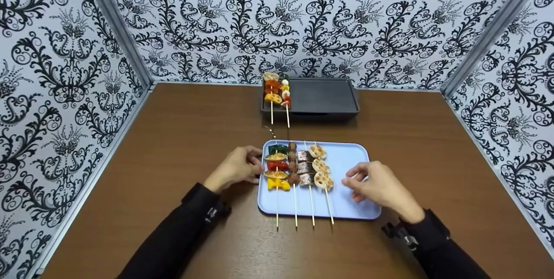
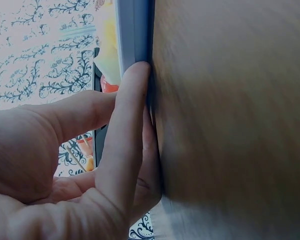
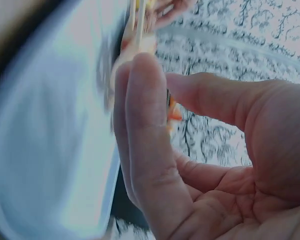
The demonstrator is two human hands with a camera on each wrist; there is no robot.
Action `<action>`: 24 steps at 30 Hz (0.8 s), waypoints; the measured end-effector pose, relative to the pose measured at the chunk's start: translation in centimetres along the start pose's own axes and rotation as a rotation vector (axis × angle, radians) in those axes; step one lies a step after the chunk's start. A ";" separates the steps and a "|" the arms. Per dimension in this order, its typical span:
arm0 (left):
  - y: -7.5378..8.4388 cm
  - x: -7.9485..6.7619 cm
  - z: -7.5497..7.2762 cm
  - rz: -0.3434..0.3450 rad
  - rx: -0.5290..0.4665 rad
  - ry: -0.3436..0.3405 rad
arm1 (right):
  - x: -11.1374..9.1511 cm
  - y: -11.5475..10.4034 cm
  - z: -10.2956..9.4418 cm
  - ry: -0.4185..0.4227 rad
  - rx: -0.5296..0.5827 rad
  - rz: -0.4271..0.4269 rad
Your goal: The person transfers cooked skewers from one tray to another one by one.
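My left hand is at the left edge of a pale blue tray and pinches its rim, thumb on top and fingers low by the table. In the left wrist view the index finger hides part of the rim. My right hand hovers over the tray's right side, thumb near the fingertips, nothing held. Several skewers lie side by side on the tray: mixed vegetables, brown meatballs, fish pieces and lotus root slices. Their sticks overhang the front edge.
Behind the tray, a dark grey grill plate stands near the patterned wall. Two skewers lie on its left side, one with lotus root and orange pieces, one with white, yellow and red pieces. Brown tabletop surrounds everything.
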State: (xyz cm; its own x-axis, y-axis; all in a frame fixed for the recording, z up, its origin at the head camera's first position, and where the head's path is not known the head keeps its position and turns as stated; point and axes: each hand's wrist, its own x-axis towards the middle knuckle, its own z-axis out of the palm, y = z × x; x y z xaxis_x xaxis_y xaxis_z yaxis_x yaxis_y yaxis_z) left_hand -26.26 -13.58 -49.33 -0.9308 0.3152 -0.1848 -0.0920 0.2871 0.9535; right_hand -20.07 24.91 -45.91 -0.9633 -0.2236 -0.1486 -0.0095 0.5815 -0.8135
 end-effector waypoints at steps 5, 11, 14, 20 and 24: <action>0.0 -0.1 -0.1 -0.016 0.006 0.013 | 1.1 0.7 -1.9 0.095 -0.133 0.006; 0.0 -0.2 -0.2 -0.043 -0.013 0.009 | 1.9 1.4 -3.6 0.137 -0.200 0.008; 0.0 -0.3 -0.3 -0.050 -0.018 0.011 | 2.2 1.7 -4.1 0.135 -0.188 0.019; 0.0 -0.3 -0.3 -0.056 -0.026 0.020 | 2.4 2.3 -4.7 0.124 -0.215 0.026; -0.1 -0.1 0.0 -0.042 -0.044 0.001 | 2.5 3.1 -4.9 0.102 -0.218 0.042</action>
State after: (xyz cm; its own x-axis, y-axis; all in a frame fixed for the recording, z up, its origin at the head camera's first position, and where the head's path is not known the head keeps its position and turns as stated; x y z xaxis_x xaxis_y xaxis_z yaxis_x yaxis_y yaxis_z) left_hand -26.20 -13.64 -49.46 -0.9262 0.3025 -0.2249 -0.1468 0.2601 0.9544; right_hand -23.79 30.01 -46.06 -0.9861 -0.1221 -0.1129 -0.0162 0.7462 -0.6655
